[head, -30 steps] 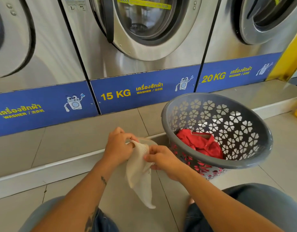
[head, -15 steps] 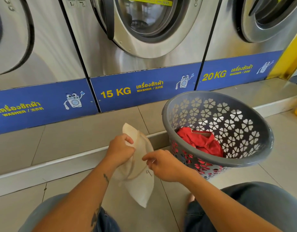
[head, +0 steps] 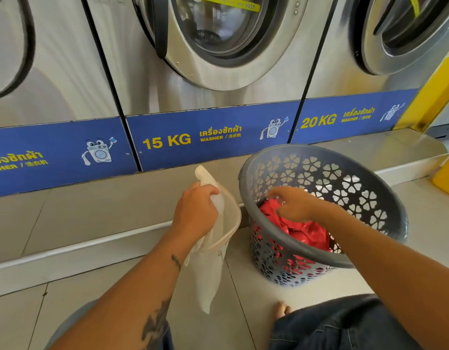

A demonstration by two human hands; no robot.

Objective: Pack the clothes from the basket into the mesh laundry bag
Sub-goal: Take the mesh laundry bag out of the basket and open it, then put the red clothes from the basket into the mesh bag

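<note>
A grey plastic basket (head: 365, 198) with flower-shaped holes stands tilted on the tiled floor, right of centre. Red clothes (head: 301, 231) lie in its bottom. My right hand (head: 291, 204) is inside the basket, fingers curled down onto the red cloth. To the basket's left, my left hand (head: 195, 213) grips the rim of a cream mesh laundry bag (head: 210, 269). The bag's mouth is held open and its body hangs down toward the floor.
Three steel front-loading washers (head: 218, 46) with blue labels line a raised tiled step (head: 92, 210) just behind the basket. A yellow object (head: 448, 178) stands at the far right. My knees and a bare toe (head: 281, 308) are at the bottom edge.
My right hand let go of the bag and moved right into the basket onto the red clothes. My left hand lifted the bag, whose mouth now stands wider.
</note>
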